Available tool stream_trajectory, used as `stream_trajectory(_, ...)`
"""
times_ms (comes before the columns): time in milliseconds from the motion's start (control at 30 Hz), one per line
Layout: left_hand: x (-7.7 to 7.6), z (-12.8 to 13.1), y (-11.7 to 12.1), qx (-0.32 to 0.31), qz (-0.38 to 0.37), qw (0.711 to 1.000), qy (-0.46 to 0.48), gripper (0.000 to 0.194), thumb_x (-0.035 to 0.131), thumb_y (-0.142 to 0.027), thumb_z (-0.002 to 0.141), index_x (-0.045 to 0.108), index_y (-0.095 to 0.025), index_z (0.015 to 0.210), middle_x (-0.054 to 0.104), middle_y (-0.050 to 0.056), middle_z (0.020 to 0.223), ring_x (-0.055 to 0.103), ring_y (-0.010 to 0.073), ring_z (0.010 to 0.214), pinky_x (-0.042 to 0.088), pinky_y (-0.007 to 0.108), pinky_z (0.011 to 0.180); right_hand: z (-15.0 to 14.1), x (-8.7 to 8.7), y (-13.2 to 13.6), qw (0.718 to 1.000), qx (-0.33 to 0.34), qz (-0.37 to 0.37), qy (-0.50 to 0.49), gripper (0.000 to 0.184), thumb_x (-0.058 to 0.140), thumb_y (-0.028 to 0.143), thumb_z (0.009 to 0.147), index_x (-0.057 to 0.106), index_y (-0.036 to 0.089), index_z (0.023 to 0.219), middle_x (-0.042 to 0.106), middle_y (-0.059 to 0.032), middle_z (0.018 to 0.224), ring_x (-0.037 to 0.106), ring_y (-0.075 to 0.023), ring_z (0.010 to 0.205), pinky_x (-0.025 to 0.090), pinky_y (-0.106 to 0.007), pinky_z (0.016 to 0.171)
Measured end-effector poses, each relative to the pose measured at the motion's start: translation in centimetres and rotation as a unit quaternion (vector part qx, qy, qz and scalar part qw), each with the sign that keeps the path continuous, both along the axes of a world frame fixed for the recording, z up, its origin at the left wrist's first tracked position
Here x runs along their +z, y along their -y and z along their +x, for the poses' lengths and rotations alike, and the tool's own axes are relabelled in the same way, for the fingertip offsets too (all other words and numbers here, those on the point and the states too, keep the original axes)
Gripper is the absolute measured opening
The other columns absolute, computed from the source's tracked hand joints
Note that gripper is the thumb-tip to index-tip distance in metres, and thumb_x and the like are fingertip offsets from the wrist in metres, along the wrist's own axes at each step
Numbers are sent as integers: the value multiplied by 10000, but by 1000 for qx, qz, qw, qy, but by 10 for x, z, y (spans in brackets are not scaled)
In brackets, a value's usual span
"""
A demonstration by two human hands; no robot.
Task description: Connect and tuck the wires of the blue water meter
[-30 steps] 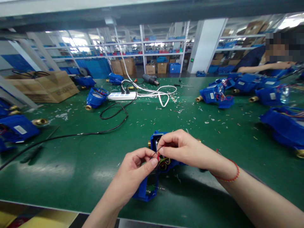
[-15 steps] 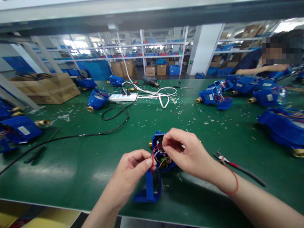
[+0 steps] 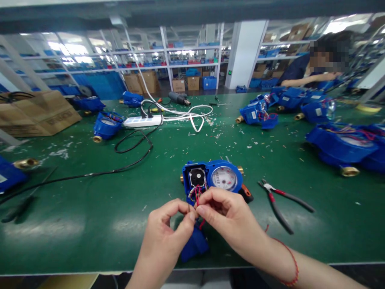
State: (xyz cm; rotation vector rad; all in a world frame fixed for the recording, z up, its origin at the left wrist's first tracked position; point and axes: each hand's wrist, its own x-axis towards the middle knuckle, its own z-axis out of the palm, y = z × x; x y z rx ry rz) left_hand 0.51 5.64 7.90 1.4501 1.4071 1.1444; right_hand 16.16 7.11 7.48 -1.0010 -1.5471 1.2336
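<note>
A blue water meter lies on the green bench with its side box uncovered. Inside the box sits a black part, and thin red and other coloured wires come out of it. My left hand pinches wires between thumb and forefinger in front of the box. Right beside it, fingertips nearly touching, my right hand is closed on the red wires. Below my fingers hangs or lies a blue cover, partly hidden by my hands. The wire ends are hidden by my fingertips.
Red-handled cutting pliers lie open to the right. An orange-and-black tool handle shows behind the meter. A screwdriver lies left, near a black cable and a power strip. Other blue meters stand right; a person sits beyond.
My right hand has come down from the box to my left hand, and its fingers now hold the red wires. The view has shifted right, and the meter's dial is uncovered.
</note>
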Motion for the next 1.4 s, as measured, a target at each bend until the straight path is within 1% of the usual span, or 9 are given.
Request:
stream_trajectory(167,-8,1,0,1,-29,993,115,170,633,-327,810,672,-213,690,606,-34,640,546,113,626,435,193,588,15,-2,9,997,-18,44,57,105,607,206,872,615,175,772,610,13,718,526,-101,637,418,-208,589)
stream_trajectory(267,-3,11,-1,-38,-67,992,102,198,669,-371,779,721,-186,731,674,6,675,592,140,660,462,222,623,22,-4,15,996,12,36,86,106,599,163,877,617,174,773,622,18,721,544,-99,649,412,-205,603)
stream_trajectory(400,3,23,-2,-37,-96,992,75,204,712,-359,713,691,-169,643,654,6,615,554,126,593,427,224,572,28,-9,22,991,3,69,118,144,592,111,855,605,168,723,605,14,711,534,-99,661,399,-214,616)
stream_trajectory(533,-2,30,0,-33,-117,990,78,250,702,-401,726,667,-162,662,599,-14,600,499,105,564,398,209,535,33,-18,26,999,-16,-48,10,117,619,210,842,595,168,735,551,23,641,489,-87,547,392,-197,501)
stream_trajectory(667,-8,35,6,-34,-117,990,70,265,687,-420,738,643,-170,658,582,-17,601,499,112,574,406,209,538,35,-34,29,974,-9,-186,-126,280,677,410,809,551,169,744,487,50,521,421,-68,412,367,-177,389)
stream_trajectory(833,-11,39,12,-25,-112,993,40,267,667,-431,744,654,-179,654,606,-4,601,526,132,577,429,227,547,36,-45,31,970,-9,-188,-152,358,668,507,805,560,168,770,495,43,520,432,-72,409,388,-183,386)
stream_trajectory(933,-11,38,13,-30,-99,995,16,253,674,-419,746,676,-180,666,633,5,612,539,138,584,431,230,553,37,-41,33,978,-26,-154,-138,277,696,428,810,631,159,829,541,24,601,472,-73,484,404,-178,442)
stream_trajectory(1067,-12,38,14,-38,-89,995,6,229,670,-393,775,676,-187,675,635,-4,623,548,129,595,432,213,557,40,-36,32,985,-79,-98,-119,178,719,310,801,670,157,724,564,7,679,486,-62,576,380,-165,505)
stream_trajectory(1400,-12,40,17,-14,-83,994,69,238,663,-405,824,647,-201,702,630,-27,622,577,98,605,465,149,570,50,-54,34,953,-121,-188,-203,334,735,457,798,614,150,745,575,12,631,465,-52,471,373,-163,433)
